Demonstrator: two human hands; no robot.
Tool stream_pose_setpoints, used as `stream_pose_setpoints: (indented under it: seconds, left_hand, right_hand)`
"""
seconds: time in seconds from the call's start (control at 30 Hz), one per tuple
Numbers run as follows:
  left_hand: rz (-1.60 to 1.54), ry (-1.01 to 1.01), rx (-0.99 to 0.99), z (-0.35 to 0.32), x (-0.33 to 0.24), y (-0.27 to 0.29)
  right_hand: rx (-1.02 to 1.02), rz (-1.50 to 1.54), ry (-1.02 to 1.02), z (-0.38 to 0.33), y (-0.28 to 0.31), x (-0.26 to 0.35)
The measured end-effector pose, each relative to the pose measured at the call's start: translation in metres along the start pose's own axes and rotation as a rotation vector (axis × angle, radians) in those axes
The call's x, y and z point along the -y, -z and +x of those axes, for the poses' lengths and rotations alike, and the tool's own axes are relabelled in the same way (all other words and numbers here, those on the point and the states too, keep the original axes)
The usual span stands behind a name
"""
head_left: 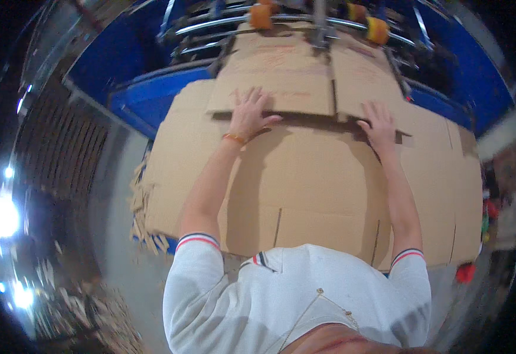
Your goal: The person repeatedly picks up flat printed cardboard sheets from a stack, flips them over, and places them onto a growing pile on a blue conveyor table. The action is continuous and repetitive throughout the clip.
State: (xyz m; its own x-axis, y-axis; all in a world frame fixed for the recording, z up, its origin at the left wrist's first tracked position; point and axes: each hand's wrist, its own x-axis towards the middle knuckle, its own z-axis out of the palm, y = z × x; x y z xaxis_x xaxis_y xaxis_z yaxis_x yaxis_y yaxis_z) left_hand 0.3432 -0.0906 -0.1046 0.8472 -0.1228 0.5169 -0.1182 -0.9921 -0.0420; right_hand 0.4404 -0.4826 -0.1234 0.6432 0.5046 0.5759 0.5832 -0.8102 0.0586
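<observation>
Now your left hand [249,115] and right hand [379,125] press flat, fingers spread and gripping nothing, on the top cardboard sheet [281,82] at upper centre, partly fed into the machine [317,23]; the stack [305,183] waits below.

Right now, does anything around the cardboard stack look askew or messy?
Yes. At the stack's left edge, sheet corners fan out raggedly instead of lying flush, and cardboard scraps litter the floor lower left. The top sheet, under the left hand and right hand, sits offset from the stack below.
</observation>
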Motion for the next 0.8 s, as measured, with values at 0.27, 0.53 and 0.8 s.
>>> stream_pose_setpoints:
  seconds: [0.27, 0.53, 0.8]
  left_hand:
    - [0.665, 0.536, 0.071, -0.157, 0.105, 0.032]
    - [0.513, 0.782, -0.054, -0.251, 0.168, 0.068]
    - [0.366, 0.963, 0.069, -0.191, 0.170, 0.121]
  right_hand:
    - [0.323, 0.290, -0.028, -0.084, 0.076, 0.071]
    - [0.294, 0.329, -0.101, -0.125, 0.074, 0.095]
    - [0.233, 0.325, -0.148, -0.128, 0.081, 0.089]
